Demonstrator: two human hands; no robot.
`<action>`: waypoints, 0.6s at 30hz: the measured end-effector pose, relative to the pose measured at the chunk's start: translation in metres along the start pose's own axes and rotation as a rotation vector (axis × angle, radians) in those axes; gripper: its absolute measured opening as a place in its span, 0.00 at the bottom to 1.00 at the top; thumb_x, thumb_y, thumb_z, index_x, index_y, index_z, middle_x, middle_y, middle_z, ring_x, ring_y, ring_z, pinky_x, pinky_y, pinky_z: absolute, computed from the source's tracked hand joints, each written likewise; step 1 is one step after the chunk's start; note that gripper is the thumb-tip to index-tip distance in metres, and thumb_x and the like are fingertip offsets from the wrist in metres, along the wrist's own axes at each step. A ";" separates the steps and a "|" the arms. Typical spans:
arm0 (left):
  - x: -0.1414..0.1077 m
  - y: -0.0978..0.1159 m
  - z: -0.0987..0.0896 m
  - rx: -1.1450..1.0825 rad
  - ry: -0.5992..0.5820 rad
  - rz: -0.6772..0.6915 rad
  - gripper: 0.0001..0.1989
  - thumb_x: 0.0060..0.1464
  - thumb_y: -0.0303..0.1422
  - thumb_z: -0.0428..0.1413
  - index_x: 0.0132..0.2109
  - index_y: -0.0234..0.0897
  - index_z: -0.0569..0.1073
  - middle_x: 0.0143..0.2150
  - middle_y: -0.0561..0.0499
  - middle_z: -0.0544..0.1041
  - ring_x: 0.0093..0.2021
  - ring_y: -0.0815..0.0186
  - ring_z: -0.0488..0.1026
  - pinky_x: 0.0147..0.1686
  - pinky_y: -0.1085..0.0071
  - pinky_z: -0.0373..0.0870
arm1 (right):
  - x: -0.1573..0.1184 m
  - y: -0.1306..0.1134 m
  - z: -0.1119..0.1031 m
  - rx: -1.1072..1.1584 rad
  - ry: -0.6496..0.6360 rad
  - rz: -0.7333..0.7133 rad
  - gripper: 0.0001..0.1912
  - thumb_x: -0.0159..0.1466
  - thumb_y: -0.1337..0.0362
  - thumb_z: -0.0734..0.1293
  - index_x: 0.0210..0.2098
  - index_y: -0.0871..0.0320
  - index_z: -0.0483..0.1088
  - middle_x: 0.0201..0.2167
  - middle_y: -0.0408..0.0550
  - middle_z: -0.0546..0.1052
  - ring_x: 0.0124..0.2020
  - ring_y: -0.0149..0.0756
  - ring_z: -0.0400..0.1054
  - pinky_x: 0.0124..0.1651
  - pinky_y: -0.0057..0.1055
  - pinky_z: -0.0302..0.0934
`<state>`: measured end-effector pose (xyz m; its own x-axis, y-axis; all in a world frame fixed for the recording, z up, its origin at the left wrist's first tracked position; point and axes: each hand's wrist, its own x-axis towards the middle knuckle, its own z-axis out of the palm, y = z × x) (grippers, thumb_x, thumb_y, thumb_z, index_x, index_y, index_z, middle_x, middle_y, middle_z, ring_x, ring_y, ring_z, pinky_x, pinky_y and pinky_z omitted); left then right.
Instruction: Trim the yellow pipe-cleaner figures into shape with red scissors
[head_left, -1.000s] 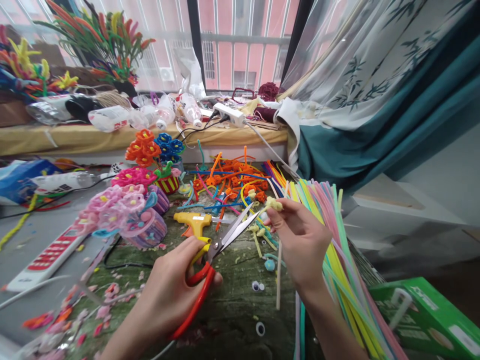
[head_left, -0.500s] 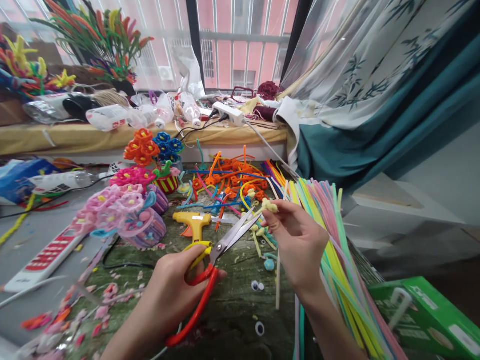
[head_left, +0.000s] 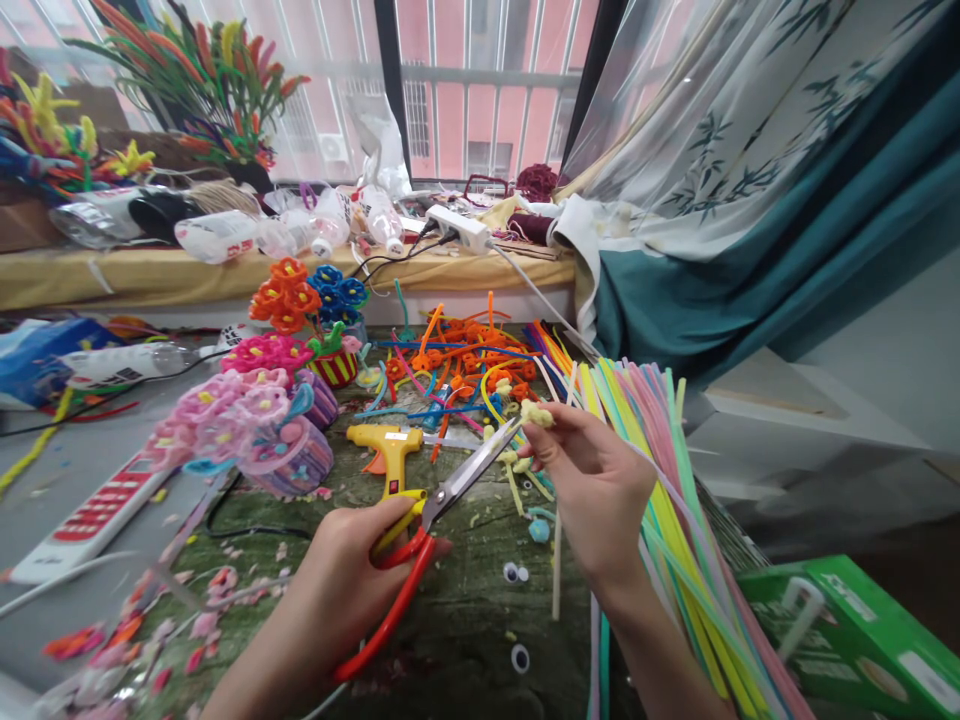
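Scissors (head_left: pixel 442 494) have swung closed, left hand (head_left: pixel 349 560) curled round their handles, tips at the pale-yellow fuzzy piece (head_left: pixel 537 413) pinched by the right hand (head_left: pixel 600 490) above the table (head_left: pixel 461 625), suggesting a snip.

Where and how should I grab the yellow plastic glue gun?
Probably take the yellow plastic glue gun by its handle, from the near side: the handle points back toward you, with the orange trigger on its left. The metal scissors with red and yellow handles in your left hand overlap its lower end in view, so shift them first.
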<state>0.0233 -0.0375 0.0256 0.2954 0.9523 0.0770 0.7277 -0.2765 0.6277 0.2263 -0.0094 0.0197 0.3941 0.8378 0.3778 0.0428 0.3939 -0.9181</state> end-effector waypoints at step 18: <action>0.000 -0.007 0.004 -0.013 -0.085 -0.039 0.17 0.53 0.41 0.54 0.22 0.36 0.65 0.19 0.62 0.52 0.22 0.73 0.48 0.21 0.77 0.47 | 0.001 -0.001 0.000 -0.005 0.012 -0.005 0.06 0.58 0.62 0.74 0.35 0.56 0.78 0.27 0.42 0.81 0.23 0.32 0.75 0.26 0.29 0.73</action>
<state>0.0210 -0.0366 0.0183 0.3190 0.9477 -0.0128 0.7313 -0.2375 0.6393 0.2268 -0.0092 0.0204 0.4051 0.8311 0.3809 0.0489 0.3963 -0.9168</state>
